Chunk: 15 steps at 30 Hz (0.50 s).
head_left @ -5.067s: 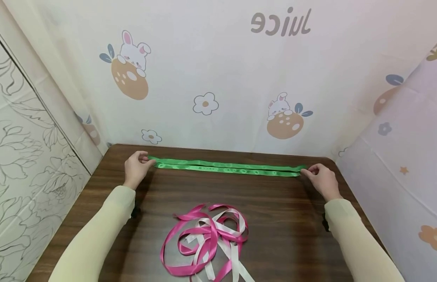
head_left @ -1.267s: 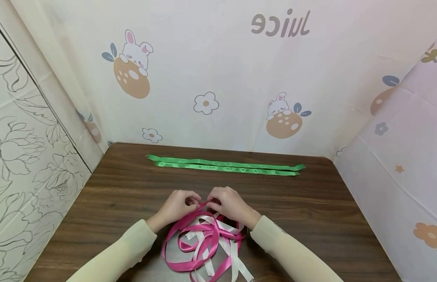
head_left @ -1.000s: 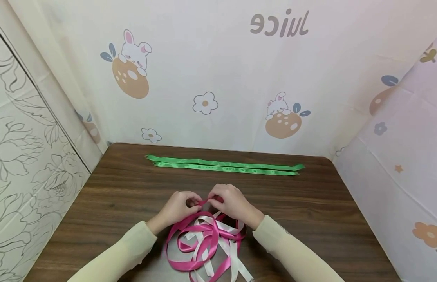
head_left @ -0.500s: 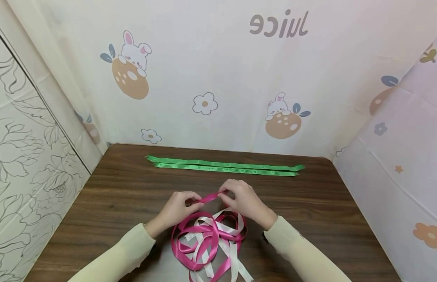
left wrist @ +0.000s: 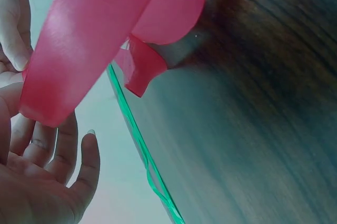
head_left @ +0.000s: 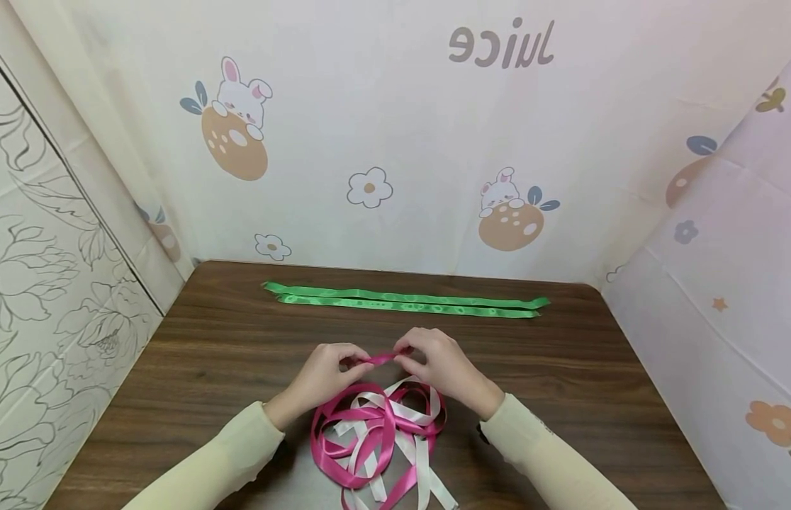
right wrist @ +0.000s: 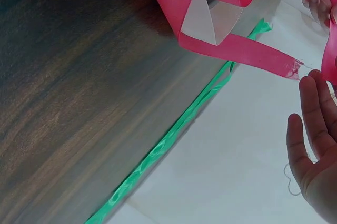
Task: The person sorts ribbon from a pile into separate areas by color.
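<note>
Above the tangled pile, a stretch of pink satin ribbon [head_left: 381, 359] runs between my two hands. My left hand [head_left: 328, 368] pinches it between thumb and fingertips. From the other side, my right hand [head_left: 441, 363] pinches the same ribbon a short way along. The rest of the pink ribbon loops down into the heap, mixed with white ribbon [head_left: 424, 471]. In the left wrist view, the wide pink ribbon [left wrist: 89, 40] hangs from the fingers of the left hand [left wrist: 47, 182]. A frayed pink ribbon end [right wrist: 284, 66] shows near the right hand [right wrist: 321, 150] in the right wrist view.
Two green ribbon strips [head_left: 402, 307] lie nearly parallel across the back of the brown wooden table [head_left: 210, 340]. Behind the table hangs a white curtain [head_left: 383, 106] printed with rabbits and flowers. More patterned fabric [head_left: 45, 297] stands along the left side.
Both hands have let go of the green strips at the back and come to the pink ribbon. The right hand then drew rightward along it, and over the last half second the hands barely moved.
</note>
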Available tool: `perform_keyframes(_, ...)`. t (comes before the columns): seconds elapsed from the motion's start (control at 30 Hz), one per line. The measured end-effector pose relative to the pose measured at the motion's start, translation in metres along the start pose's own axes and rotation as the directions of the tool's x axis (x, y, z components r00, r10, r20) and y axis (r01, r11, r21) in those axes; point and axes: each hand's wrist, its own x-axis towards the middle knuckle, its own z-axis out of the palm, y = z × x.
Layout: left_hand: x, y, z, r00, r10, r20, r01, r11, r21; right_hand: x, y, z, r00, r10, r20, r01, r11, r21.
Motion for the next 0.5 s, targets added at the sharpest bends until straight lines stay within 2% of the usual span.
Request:
perform_keyframes(0.2, 0.0014, 0.0019, 0.0001, 1.000, 0.005, -0.001, -0.005, 1.000, 0.004, -0.0011, -0.0003, 0.0000, 0.999, -0.028, -0.016, 0.028, 0.999, -0.024)
perform_keyframes(0.5, -0.0004, 0.0048, -0.0031, 0.999, -0.025, -0.026, 0.026, 0.999, 0.031, -0.0082, 0.0010, -0.0049, 1.000, 0.011, -0.016, -0.012, 0.999, -0.037)
